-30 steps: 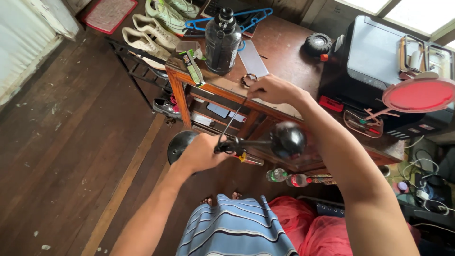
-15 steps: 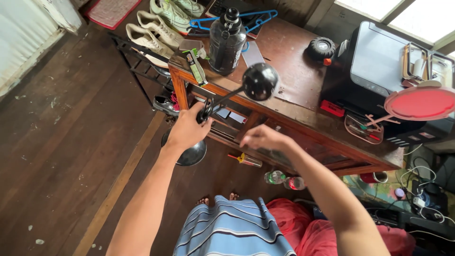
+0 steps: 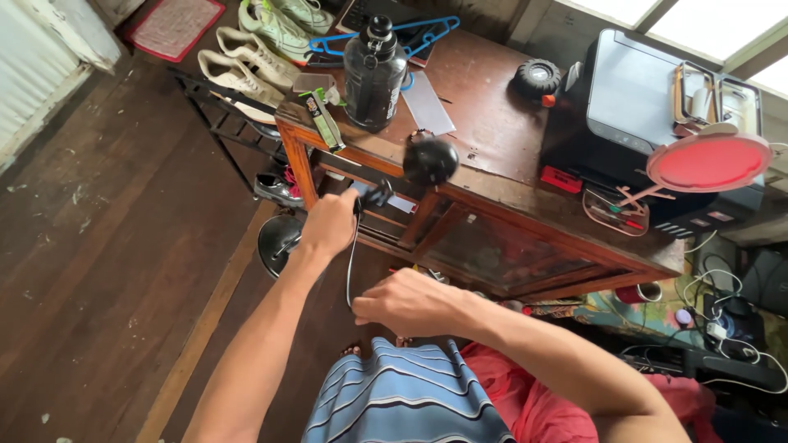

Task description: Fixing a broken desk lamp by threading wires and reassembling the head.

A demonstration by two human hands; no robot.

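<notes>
One camera only, worn on the person's head, looks steeply down and forward. It sits close above both forearms, which enter from the bottom edge. The wooden desk [image 3: 492, 156] fills the upper middle, plank floor [image 3: 107, 246] spreads to the left, and the person's lap lies at the bottom.

A dark water bottle [image 3: 374, 72] and grey printer [image 3: 636, 90] stand on the wooden table [image 3: 492, 139].
</notes>
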